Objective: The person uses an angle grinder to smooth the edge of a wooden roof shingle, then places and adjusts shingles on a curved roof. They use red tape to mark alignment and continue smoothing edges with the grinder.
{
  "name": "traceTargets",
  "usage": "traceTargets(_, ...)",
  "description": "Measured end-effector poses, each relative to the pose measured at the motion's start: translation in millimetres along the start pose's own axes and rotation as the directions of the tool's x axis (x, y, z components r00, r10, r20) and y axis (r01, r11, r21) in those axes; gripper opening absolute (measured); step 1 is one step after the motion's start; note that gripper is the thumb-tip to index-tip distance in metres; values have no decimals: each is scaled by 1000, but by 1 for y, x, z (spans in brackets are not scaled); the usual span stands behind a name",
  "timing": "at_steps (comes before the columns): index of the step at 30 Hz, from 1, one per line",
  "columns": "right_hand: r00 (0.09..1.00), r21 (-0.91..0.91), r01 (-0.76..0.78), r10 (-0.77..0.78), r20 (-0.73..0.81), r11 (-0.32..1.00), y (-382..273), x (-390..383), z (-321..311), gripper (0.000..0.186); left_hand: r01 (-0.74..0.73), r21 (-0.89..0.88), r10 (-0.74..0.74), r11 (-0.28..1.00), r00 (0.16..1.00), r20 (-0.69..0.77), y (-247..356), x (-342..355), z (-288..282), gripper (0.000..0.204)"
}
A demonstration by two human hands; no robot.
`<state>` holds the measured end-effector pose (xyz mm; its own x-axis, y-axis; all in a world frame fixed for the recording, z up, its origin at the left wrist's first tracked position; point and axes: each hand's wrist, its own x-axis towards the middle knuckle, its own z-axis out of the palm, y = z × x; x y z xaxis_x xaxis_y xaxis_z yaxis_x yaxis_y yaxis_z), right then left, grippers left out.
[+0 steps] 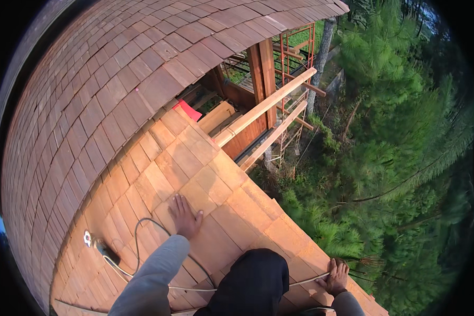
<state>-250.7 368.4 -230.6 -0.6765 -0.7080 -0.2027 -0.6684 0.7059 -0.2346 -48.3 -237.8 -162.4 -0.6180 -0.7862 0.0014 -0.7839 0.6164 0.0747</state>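
Observation:
My left hand point(186, 217) lies flat on the light-brown wooden shingles point(216, 224), fingers stretched out. At the right edge of this lower roof, my right hand point(336, 276) is closed with curled fingers. A pale cord point(308, 279) runs from beside my dark-trousered knee point(258, 279) into this hand; the part under the fingers is hidden. To the left of my left forearm, what looks like an angle grinder point(104, 252) with a round, pale disc rests on the shingles. A dark cable point(137, 242) loops near it toward my knee.
A steeper, darker shingled roof point(110, 95) rises on the left. Ahead, wooden beams point(268, 108) jut past an opening, with a red cloth or sheet point(188, 110) and orange scaffolding point(313, 42). The roof edge drops off to trees point(389, 158) on the right.

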Motion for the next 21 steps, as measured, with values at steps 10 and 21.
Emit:
traceTargets(10,786,-104,454,-342,515,885,-109,96,-238,49,-96,-457,289,884,882,373,29,-77,-45,93)
traceTargets(21,801,-29,598,-599,-2,801,-237,39,-339,59,-174,-490,385,854,845,372,91,-229,-112,106)
